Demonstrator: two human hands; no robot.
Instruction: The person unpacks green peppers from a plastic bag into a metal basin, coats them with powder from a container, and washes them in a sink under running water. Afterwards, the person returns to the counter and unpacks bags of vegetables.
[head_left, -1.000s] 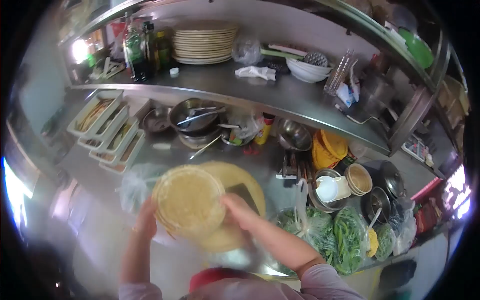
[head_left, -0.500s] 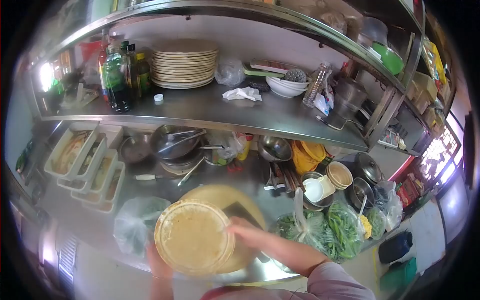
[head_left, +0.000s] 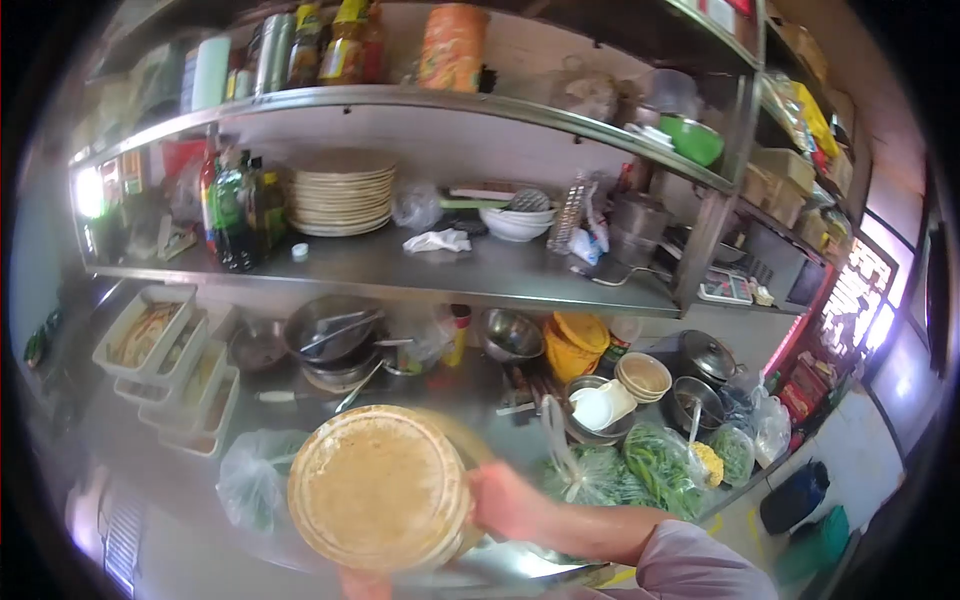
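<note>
A round tan plate [head_left: 380,485] with a worn, stained face is held in front of me over the near part of the counter. My right hand [head_left: 508,502] grips its right edge and is smeared by motion. Below the plate's lower edge, only a little of my left hand [head_left: 365,583] shows; its fingers are hidden behind the plate. Behind the plate lies a round cutting board [head_left: 462,432], mostly covered. To the left of the plate sits a clear plastic bag [head_left: 255,480] with something green inside.
A plate stack [head_left: 342,195] and bottles [head_left: 235,215] stand on the steel shelf [head_left: 450,275]. White bins [head_left: 150,340] line the left. Pans [head_left: 335,330], bowls [head_left: 643,376] and bagged greens [head_left: 660,465] crowd the back and right of the counter.
My view has tilted up, showing more of the upper shelf. The plate looks larger and covers more of the cutting board. My left hand has gone from the plate's left side to beneath it.
</note>
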